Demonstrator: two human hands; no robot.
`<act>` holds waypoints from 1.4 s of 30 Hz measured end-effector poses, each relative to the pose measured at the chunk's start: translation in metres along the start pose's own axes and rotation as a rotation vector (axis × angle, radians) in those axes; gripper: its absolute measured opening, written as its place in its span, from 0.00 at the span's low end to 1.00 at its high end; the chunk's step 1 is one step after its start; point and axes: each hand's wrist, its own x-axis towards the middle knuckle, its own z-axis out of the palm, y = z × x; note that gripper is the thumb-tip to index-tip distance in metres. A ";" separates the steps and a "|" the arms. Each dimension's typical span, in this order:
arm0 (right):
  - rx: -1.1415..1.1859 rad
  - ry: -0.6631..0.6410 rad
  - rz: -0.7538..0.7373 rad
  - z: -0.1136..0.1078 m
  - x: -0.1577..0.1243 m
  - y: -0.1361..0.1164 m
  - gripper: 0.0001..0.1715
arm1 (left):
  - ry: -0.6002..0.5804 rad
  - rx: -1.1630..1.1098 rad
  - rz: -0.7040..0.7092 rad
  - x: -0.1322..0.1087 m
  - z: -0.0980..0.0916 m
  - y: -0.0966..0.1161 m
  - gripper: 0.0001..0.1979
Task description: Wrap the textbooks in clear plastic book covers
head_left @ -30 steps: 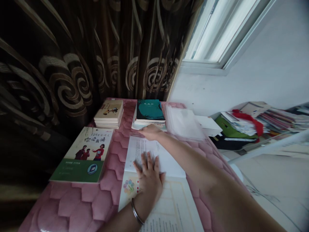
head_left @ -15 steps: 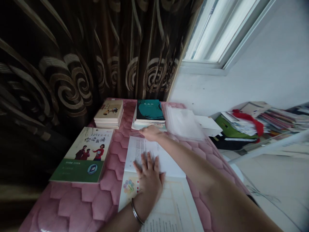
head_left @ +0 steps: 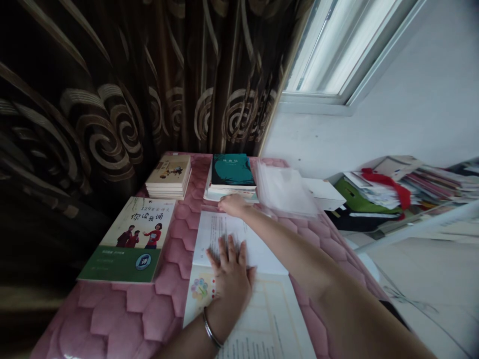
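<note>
An open book (head_left: 262,309) lies on the pink padded table cover, its printed pages facing up. My left hand (head_left: 230,274), with a silver bangle on the wrist, rests flat on the pages with its fingers spread. At the far edge of the upper page, my right hand (head_left: 234,205) is closed, fingertips down. A thin clear plastic book cover (head_left: 209,208) shows as a strip along that edge, under the right fingertips. Their exact grip is partly hidden by the hand. Just behind the right hand sits a book stack topped by a teal book (head_left: 232,169).
Clear plastic sleeves (head_left: 284,189) lie right of the teal stack, beside a white box (head_left: 324,194). On the left are a small book pile (head_left: 168,174) and a large green-and-white book (head_left: 129,239). A dark curtain (head_left: 168,75) hangs behind; papers (head_left: 374,192) are heaped at right.
My right hand has shifted slightly right along the far page edge, and its fingers are more curled. The left hand stays flat in the same place.
</note>
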 end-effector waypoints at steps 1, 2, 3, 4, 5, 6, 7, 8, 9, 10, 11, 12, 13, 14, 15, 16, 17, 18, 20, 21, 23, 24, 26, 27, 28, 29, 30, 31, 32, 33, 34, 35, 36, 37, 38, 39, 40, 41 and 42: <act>0.013 -0.001 0.012 0.000 0.000 0.001 0.16 | 0.006 0.007 -0.001 0.000 0.001 0.000 0.32; 0.025 -0.002 0.027 -0.001 -0.001 0.002 0.15 | 0.012 0.014 -0.003 0.000 0.003 0.000 0.33; 0.037 -0.004 0.043 -0.001 -0.001 0.003 0.15 | 0.015 0.018 -0.002 0.001 0.005 -0.001 0.33; 0.047 -0.008 0.061 -0.001 -0.002 0.005 0.15 | 0.014 0.021 -0.002 0.001 0.007 -0.001 0.33; 0.055 -0.012 0.080 -0.002 -0.003 0.007 0.15 | 0.009 0.022 -0.002 0.002 0.009 -0.002 0.34; 0.062 -0.018 0.101 -0.002 -0.005 0.009 0.14 | 0.001 0.024 -0.005 0.002 0.012 -0.002 0.34; 0.067 -0.024 0.124 -0.001 -0.007 0.012 0.14 | -0.010 0.028 -0.010 0.002 0.014 -0.003 0.33; 0.071 -0.030 0.146 -0.001 -0.009 0.015 0.14 | -0.021 0.034 -0.016 0.003 0.016 -0.003 0.33; 0.073 -0.034 0.165 0.000 -0.012 0.018 0.14 | -0.034 0.042 -0.024 0.003 0.017 -0.003 0.32; 0.074 -0.033 0.180 0.002 -0.016 0.020 0.14 | -0.046 0.049 -0.031 0.003 0.018 -0.003 0.32; 0.074 -0.028 0.188 0.004 -0.021 0.023 0.14 | -0.058 0.054 -0.034 0.003 0.019 -0.003 0.31; 0.072 -0.018 0.190 0.007 -0.027 0.025 0.14 | -0.070 0.056 -0.036 0.003 0.019 -0.002 0.31; 0.070 -0.002 0.189 0.010 -0.033 0.026 0.14 | -0.084 0.053 -0.037 0.003 0.019 -0.003 0.31; 0.065 0.018 0.188 0.014 -0.039 0.027 0.15 | -0.099 0.047 -0.039 0.004 0.019 -0.003 0.31; 0.060 0.040 0.189 0.018 -0.046 0.027 0.16 | -0.117 0.039 -0.043 0.006 0.018 -0.005 0.31; 0.053 0.063 0.194 0.023 -0.053 0.027 0.17 | -0.138 0.029 -0.048 0.009 0.016 -0.007 0.30; 0.046 0.084 0.204 0.028 -0.060 0.027 0.17 | -0.164 0.016 -0.055 0.013 0.014 -0.010 0.30; 0.040 0.104 0.221 0.033 -0.066 0.026 0.18 | -0.191 0.001 -0.060 0.018 0.011 -0.013 0.30; 0.028 0.139 0.274 0.042 -0.077 0.025 0.18 | -0.245 -0.036 -0.067 0.029 0.003 -0.019 0.28; 0.024 0.155 0.309 0.046 -0.081 0.025 0.18 | -0.270 -0.051 -0.074 0.035 -0.002 -0.021 0.28; 0.020 0.178 0.371 0.051 -0.088 0.025 0.18 | -0.299 -0.056 -0.091 0.044 -0.011 -0.022 0.29; 0.019 0.184 0.390 0.052 -0.090 0.025 0.18 | -0.295 -0.042 -0.093 0.048 -0.015 -0.021 0.29; 0.022 0.190 0.402 0.054 -0.091 0.026 0.18 | -0.254 0.007 -0.056 0.051 -0.021 -0.016 0.27; 0.025 0.190 0.400 0.054 -0.091 0.028 0.18 | -0.226 0.029 -0.022 0.051 -0.022 -0.013 0.25; 0.028 0.190 0.396 0.054 -0.090 0.029 0.18 | -0.207 0.043 0.011 0.051 -0.023 -0.010 0.23; 0.033 0.188 0.393 0.054 -0.089 0.030 0.18 | -0.201 0.048 0.036 0.051 -0.022 -0.008 0.22; 0.038 0.186 0.393 0.054 -0.088 0.032 0.18 | -0.208 0.042 0.051 0.051 -0.020 -0.007 0.22; 0.044 0.183 0.397 0.053 -0.087 0.034 0.18 | -0.220 0.030 0.055 0.051 -0.017 -0.007 0.21; 0.050 0.180 0.407 0.052 -0.086 0.037 0.17 | -0.232 0.016 0.056 0.051 -0.014 -0.008 0.21; 0.058 0.177 0.422 0.051 -0.085 0.039 0.17 | -0.241 0.002 0.056 0.052 -0.012 -0.009 0.22; 0.066 0.175 0.440 0.050 -0.084 0.041 0.17 | -0.244 -0.011 0.058 0.053 -0.010 -0.011 0.23; 0.076 0.172 0.459 0.049 -0.084 0.043 0.17 | -0.247 -0.021 0.063 0.054 -0.009 -0.013 0.25; 0.086 0.169 0.476 0.048 -0.084 0.045 0.17 | -0.250 -0.029 0.070 0.056 -0.008 -0.015 0.26; 0.096 0.164 0.488 0.047 -0.085 0.046 0.17 | -0.255 -0.036 0.080 0.058 -0.008 -0.017 0.27; 0.106 0.159 0.494 0.046 -0.085 0.047 0.16 | -0.261 -0.043 0.093 0.060 -0.009 -0.018 0.28; 0.115 0.155 0.495 0.045 -0.086 0.048 0.16 | -0.264 -0.049 0.107 0.063 -0.009 -0.019 0.28; 0.124 0.151 0.490 0.045 -0.087 0.048 0.16 | -0.265 -0.055 0.122 0.067 -0.009 -0.019 0.29; 0.131 0.147 0.481 0.045 -0.088 0.049 0.15 | -0.266 -0.060 0.135 0.071 -0.009 -0.018 0.29; 0.137 0.145 0.471 0.045 -0.088 0.049 0.14 | -0.269 -0.066 0.147 0.074 -0.008 -0.016 0.30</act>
